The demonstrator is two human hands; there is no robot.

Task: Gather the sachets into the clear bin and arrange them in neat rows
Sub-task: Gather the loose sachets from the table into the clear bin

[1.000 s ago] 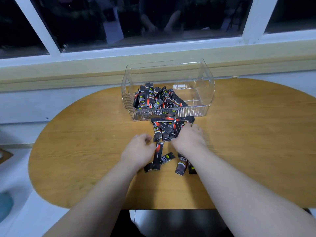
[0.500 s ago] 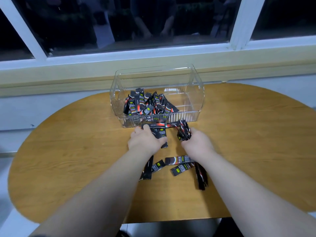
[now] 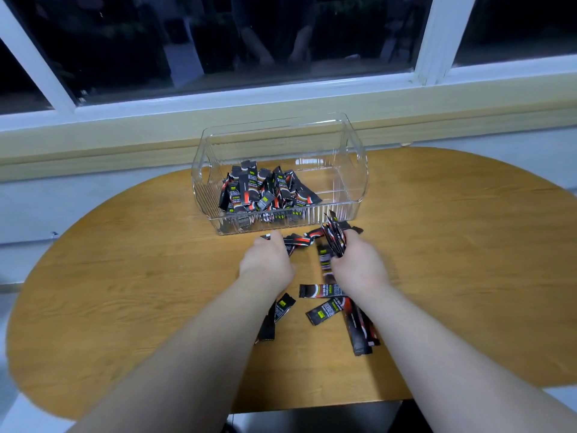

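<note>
A clear plastic bin (image 3: 352,170) stands at the far side of the oval wooden table (image 3: 125,276). A jumbled heap of black-and-red sachets (image 3: 265,192) fills its left half; its right half is bare. My right hand (image 3: 356,267) is closed on a bunch of sachets (image 3: 334,239) that stick up just in front of the bin. My left hand (image 3: 268,260) lies palm down on sachets (image 3: 299,240) flat on the table by the bin's front wall. Several loose sachets (image 3: 321,290) are scattered between my forearms.
A window sill and white frame (image 3: 281,98) run close behind the bin, with dark glass above. The table's near edge (image 3: 312,407) curves just under my forearms. Floor shows at the left and right of the table.
My right hand has lifted a bunch of sachets upright near the bin. My left hand slid forward onto the sachets by the bin wall. More loose sachets show between my forearms.
</note>
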